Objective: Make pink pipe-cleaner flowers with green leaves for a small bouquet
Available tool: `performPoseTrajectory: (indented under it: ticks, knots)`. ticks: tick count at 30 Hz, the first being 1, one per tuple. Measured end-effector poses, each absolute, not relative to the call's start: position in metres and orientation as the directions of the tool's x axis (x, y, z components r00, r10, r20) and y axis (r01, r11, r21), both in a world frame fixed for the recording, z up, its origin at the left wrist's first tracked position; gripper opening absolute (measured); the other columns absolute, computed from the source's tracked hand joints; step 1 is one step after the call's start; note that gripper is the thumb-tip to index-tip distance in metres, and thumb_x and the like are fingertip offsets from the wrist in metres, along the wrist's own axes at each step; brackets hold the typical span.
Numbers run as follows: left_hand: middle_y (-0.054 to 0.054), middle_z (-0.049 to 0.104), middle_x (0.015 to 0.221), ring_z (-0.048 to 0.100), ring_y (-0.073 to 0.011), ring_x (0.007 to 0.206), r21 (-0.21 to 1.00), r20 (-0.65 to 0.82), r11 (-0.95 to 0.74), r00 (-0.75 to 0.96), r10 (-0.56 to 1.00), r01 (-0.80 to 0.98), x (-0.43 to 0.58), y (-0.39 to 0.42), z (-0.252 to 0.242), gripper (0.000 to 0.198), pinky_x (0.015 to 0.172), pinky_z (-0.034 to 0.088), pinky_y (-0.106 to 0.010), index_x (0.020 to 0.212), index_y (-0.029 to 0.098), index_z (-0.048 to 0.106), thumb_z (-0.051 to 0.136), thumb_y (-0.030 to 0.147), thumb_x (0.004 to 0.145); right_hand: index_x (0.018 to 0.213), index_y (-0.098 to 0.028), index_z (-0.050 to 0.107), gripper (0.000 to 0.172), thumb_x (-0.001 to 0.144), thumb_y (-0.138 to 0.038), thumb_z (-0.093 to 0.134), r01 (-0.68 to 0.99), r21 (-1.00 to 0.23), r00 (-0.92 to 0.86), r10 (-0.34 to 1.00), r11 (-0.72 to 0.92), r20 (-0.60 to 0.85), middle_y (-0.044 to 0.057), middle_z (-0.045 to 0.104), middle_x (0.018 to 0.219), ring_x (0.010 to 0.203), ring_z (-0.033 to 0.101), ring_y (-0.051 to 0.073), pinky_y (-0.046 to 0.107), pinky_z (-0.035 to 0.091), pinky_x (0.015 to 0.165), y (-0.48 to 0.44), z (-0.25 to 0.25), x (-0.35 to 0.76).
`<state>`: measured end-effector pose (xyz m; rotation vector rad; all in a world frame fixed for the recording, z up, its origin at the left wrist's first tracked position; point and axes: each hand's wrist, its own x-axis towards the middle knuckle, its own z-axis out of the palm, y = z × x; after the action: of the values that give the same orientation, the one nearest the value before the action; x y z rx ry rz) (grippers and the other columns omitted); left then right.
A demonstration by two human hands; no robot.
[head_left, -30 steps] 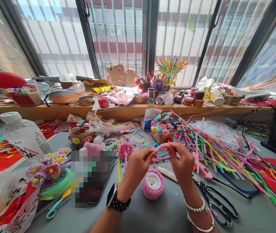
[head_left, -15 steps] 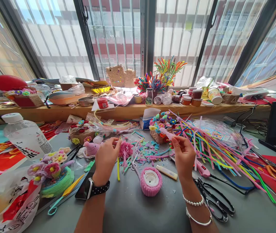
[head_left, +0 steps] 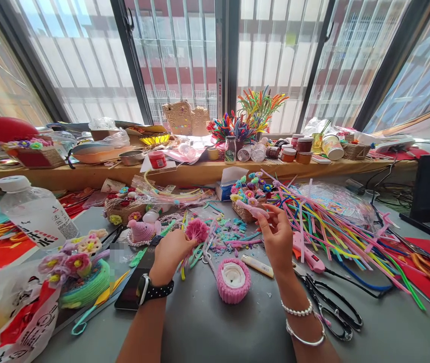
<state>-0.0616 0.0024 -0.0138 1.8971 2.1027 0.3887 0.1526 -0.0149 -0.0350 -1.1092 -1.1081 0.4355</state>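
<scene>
The grey bench is crowded with craft goods, with a wide spread of coloured pipe cleaners at the right; a pink fuzzy-wrapped cup is set near the middle, between the forearms, untouched; black scissors lie just right of it. A second ago both hands were joined on one pink piece above the cup; now they are parted. The right hand is raised, with a short pink pipe cleaner piece pinched in its fingertips; the left hand has been lowered to the bench and is closed around the stem of a pink pom-pom flower; two-handed shaping appears interrupted for a second part.
</scene>
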Motion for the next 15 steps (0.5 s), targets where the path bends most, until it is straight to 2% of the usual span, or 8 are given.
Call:
performPoseTrajectory:
  ticks: [4,9,12,15]
  knots:
    - [-0.003,0.062,0.049,0.056,-0.0172,0.048,0.549,-0.022,0.086,-0.088,0.996,0.832,-0.066,0.004,-0.011,0.03,0.046,0.034,-0.023,0.042,0.019,0.055,0.047,0.039,0.063,0.1,-0.017,0.049,0.032,0.073,-0.033,0.052,0.113,-0.883,0.428,0.78,0.456,0.458,0.005,0.059,0.078,0.062,0.056,0.015,0.026,0.048,0.052,-0.014,-0.033,0.152]
    - [-0.001,0.06,0.048,0.056,-0.0157,0.047,0.763,0.132,0.023,-0.191,0.973,0.646,-0.064,0.002,-0.001,0.026,0.049,0.038,-0.024,0.053,0.018,0.052,0.048,0.04,0.066,0.089,-0.018,0.058,0.022,0.074,-0.031,0.051,0.012,-0.887,0.38,0.818,0.462,0.432,0.0,0.056,0.066,0.052,0.051,0.01,0.022,0.045,0.048,-0.014,-0.033,0.153]
    - [0.002,0.057,0.046,0.052,-0.0132,0.041,0.91,0.188,-0.073,-0.25,0.95,0.407,-0.061,0.003,-0.001,0.025,0.046,0.039,-0.024,0.061,0.018,0.05,0.05,0.043,0.067,0.089,-0.017,0.06,0.022,0.072,-0.03,0.054,-0.03,-0.889,0.342,0.84,0.458,0.421,0.001,0.058,0.071,0.054,0.051,0.01,0.022,0.045,0.05,-0.015,-0.033,0.152]
    - [0.003,0.059,0.053,0.052,-0.0106,0.047,0.983,0.184,-0.178,-0.225,0.957,0.049,-0.055,0.004,-0.003,0.024,0.051,0.042,-0.022,0.067,0.018,0.052,0.056,0.041,0.065,0.095,-0.018,0.057,0.029,0.069,-0.029,0.058,-0.042,-0.888,0.273,0.861,0.457,0.43,0.003,0.06,0.08,0.061,0.053,0.012,0.023,0.046,0.053,-0.017,-0.032,0.151]
